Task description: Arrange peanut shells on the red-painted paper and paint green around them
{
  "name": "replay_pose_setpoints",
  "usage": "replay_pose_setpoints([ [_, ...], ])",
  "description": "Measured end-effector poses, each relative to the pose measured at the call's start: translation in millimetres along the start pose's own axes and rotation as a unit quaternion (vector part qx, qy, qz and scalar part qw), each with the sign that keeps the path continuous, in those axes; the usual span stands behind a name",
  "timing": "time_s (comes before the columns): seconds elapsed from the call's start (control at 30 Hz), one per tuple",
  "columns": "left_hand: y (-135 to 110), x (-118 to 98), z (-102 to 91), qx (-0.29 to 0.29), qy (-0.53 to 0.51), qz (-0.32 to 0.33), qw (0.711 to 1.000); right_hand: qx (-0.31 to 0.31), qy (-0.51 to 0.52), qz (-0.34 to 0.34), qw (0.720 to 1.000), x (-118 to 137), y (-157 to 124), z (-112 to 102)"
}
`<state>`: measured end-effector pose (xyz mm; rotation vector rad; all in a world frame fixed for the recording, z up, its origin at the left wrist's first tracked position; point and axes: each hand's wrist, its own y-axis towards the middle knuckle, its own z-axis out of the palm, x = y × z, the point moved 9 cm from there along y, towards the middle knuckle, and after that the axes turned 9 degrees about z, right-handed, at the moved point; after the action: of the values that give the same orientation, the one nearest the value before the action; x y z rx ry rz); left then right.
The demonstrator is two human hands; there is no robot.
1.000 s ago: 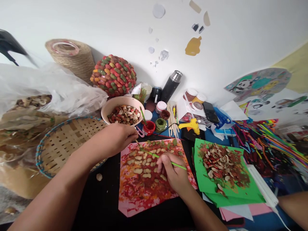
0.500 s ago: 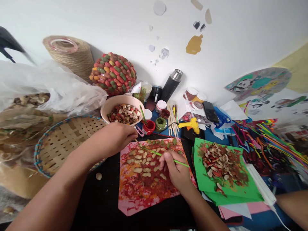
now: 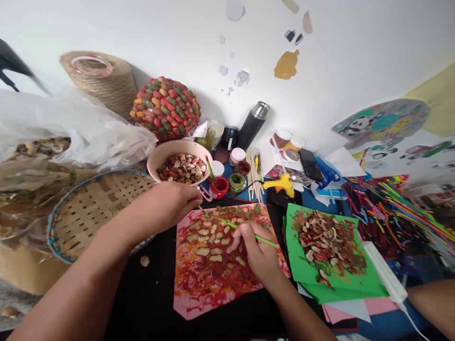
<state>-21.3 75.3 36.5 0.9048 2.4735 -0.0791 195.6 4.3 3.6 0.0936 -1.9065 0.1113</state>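
Observation:
My right hand [image 3: 258,246] grips a slim bright-green paintbrush [image 3: 227,222], its tip pointing left to the top of a paint-smeared pink sheet [image 3: 192,303]. My left hand [image 3: 181,201] is pinched above the sheet's upper left corner, closed on a thin stick [image 3: 200,208]. The stick's lower end is close to the brush tip; whether they touch I cannot tell. Several unpainted peanut shells [image 3: 215,258] lie on the sheet, with green-painted ones [image 3: 257,208] along its top edge. Just beyond it stand open jars of red paint [image 3: 218,188] and green paint [image 3: 236,183].
A pink bowl [image 3: 153,163] of shell pieces and a woven basket [image 3: 88,213] are at left. Behind stand a shell-covered ball [image 3: 166,109], twine spool [image 3: 103,85] and black flask [image 3: 252,127]. A yellow glue gun [image 3: 282,184] and green paper [image 3: 369,284] with shells lie right.
Both hands keep nearly the same pose, the paintbrush and thin stick still held. The view has shifted very slightly; no object has clearly moved.

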Motion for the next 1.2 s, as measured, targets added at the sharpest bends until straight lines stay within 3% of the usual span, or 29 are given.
replay_pose_setpoints([
  [0.2, 1, -1, 2.7, 0.029, 0.007, -0.009, 0.999, 0.006, -0.014, -0.015, 1.0, 7, 2, 4],
  [0.4, 0, -2, 1.8, 0.019, 0.012, -0.004, 1.0, 0.012, -0.003, -0.011, 1.0, 5, 5, 9],
  [0.63, 3, -3, 2.2, 0.067, 0.021, -0.036, 0.997, 0.006, 0.006, 0.003, 1.0, 0, 6, 7],
  [1.2, 2, -1, 4.9, 0.067, 0.026, -0.044, 0.996, 0.026, -0.002, -0.014, 1.0, 1, 6, 11],
])
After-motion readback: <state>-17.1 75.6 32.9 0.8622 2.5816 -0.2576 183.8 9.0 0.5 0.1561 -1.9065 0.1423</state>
